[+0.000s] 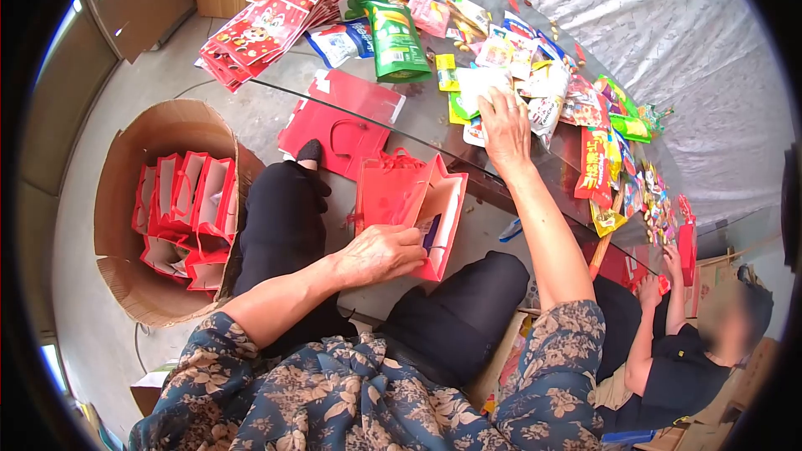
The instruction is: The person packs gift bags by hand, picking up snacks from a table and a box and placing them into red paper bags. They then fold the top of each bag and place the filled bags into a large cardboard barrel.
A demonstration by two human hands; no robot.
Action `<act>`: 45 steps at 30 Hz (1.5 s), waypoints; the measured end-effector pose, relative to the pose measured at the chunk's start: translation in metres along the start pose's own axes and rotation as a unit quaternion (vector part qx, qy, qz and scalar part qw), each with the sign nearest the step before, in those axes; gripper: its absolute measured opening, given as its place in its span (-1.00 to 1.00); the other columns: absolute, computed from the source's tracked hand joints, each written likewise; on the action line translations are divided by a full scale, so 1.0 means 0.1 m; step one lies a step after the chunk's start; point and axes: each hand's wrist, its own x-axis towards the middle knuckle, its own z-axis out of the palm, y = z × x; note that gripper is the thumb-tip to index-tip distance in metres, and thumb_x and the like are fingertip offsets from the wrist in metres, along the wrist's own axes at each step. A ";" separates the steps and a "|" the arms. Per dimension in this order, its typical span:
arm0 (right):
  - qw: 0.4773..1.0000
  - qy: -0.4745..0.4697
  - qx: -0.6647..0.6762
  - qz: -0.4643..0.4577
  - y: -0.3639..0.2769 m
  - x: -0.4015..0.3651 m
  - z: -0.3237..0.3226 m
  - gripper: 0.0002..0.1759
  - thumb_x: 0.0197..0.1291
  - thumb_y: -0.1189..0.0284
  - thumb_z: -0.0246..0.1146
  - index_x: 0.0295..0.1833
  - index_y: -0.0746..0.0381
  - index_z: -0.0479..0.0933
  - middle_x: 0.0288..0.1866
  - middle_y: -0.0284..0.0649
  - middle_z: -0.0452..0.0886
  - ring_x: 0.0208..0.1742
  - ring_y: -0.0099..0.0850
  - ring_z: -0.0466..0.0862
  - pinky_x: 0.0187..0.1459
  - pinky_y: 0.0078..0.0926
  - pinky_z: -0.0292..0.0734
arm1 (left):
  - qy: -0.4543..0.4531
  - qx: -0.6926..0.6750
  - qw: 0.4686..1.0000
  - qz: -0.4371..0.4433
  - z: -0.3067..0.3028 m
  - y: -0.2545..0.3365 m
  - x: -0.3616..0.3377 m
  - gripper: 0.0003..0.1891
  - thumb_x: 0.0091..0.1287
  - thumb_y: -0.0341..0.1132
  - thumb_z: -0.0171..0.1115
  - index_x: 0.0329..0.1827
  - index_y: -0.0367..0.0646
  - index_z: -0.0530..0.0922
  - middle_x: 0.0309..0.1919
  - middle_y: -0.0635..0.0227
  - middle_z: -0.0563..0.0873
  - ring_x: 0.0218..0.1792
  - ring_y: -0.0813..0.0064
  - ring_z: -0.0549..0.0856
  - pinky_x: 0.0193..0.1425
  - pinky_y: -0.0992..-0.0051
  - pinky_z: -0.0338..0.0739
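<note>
My left hand [380,255] is closed on the edge of a red paper gift bag [391,196], which stands above my knees with its white-lined mouth facing me. A dark blue packet shows partly inside the bag. On the glass table, my right hand [505,132] reaches into a heap of snacks, its fingers bent over a white snack packet [480,88]. Around that hand lie a yellow packet [447,73], a red snack packet [594,163] and several other wrapped snacks. A large green pouch [399,42] lies left of the heap.
A cardboard box [125,259] on the floor at left holds several red bags [196,196]. Flat printed red bags [271,21] are stacked at the table's far left; another red bag [334,129] lies below the glass edge. A co-worker [681,359] sits at right, hands at the table.
</note>
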 end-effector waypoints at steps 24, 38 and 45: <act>0.818 0.064 0.461 0.338 -0.42 -0.42 -1.61 -0.91 0.29 0.57 0.20 -0.12 0.33 0.52 -0.43 -0.42 0.55 -0.50 -0.72 0.47 -0.40 -0.67 0.43 | -0.028 0.013 0.999 0.011 -0.09 -0.02 -0.13 -0.84 0.16 -0.35 0.32 -0.23 -0.14 0.59 -0.36 0.29 0.49 -0.30 0.25 0.61 -0.23 0.30 0.55; 0.783 -0.003 0.487 0.386 -1.32 -1.04 -1.05 -0.78 0.11 0.63 0.35 -0.31 0.29 0.39 -0.44 -0.28 0.50 -0.47 -0.54 0.53 -0.38 -0.52 0.50 | -0.012 0.002 1.000 0.011 -0.02 -0.04 -0.15 -0.81 0.16 -0.34 0.36 -0.18 -0.13 0.62 -0.39 0.31 0.48 -0.33 0.26 0.60 -0.29 0.31 0.53; 0.774 -0.035 0.486 0.403 -1.30 -1.14 -1.08 -0.84 0.18 0.62 0.31 -0.31 0.31 0.42 -0.42 -0.29 0.50 -0.46 -0.55 0.54 -0.35 -0.52 0.50 | -0.008 0.009 1.000 0.010 -0.04 -0.03 -0.13 -0.80 0.15 -0.33 0.37 -0.18 -0.15 0.63 -0.38 0.29 0.51 -0.33 0.25 0.62 -0.28 0.31 0.54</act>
